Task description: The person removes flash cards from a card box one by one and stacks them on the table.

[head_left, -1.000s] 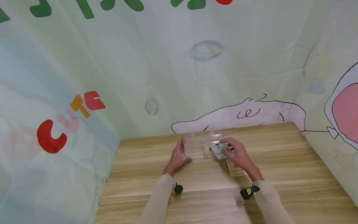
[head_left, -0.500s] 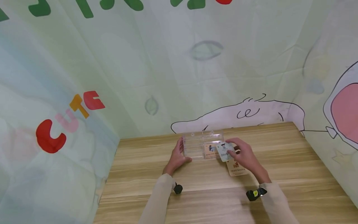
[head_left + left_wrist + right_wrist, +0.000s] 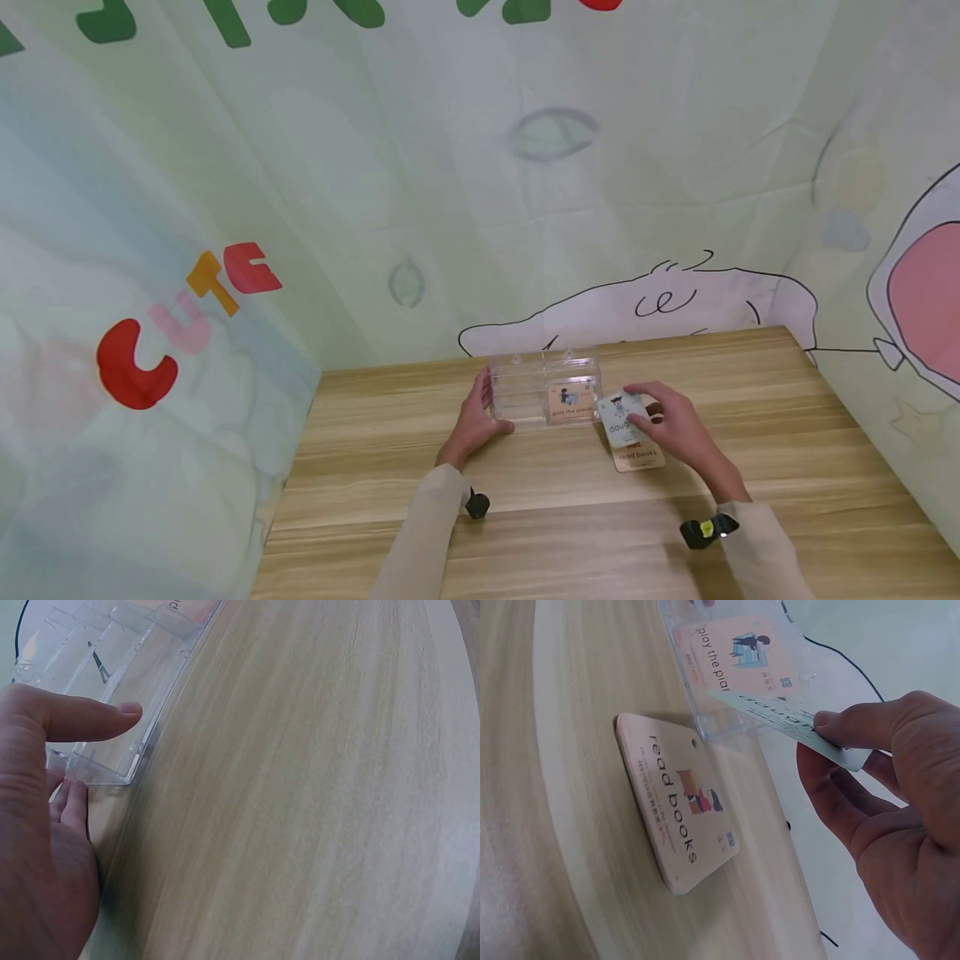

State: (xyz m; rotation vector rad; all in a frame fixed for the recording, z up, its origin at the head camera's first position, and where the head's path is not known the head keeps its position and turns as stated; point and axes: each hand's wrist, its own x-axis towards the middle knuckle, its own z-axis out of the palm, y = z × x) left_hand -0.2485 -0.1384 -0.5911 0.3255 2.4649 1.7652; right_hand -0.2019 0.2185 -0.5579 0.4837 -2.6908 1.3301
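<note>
A clear plastic card holder (image 3: 517,392) with stepped compartments stands near the table's back edge. My left hand (image 3: 476,421) grips its left end, thumb (image 3: 97,718) over the front and the other fingers behind and partly hidden. An orange "play the piano" flash card (image 3: 572,402) sits in the right half of the holder. Between thumb and fingers, my right hand (image 3: 678,427) pinches a pale green flash card (image 3: 619,414) that starts with "daug". This card hangs tilted above a stack of flash cards (image 3: 679,802) with "read books" on top, lying to the right of the holder.
The wooden table (image 3: 555,542) ends at a printed fabric backdrop (image 3: 450,208), which rises behind it and along its sides. Black wrist cameras sit on both wrists.
My right hand has moved right and toward me with the pale green card, away from the holder. More of the piano card shows now. My left hand has stayed put.
</note>
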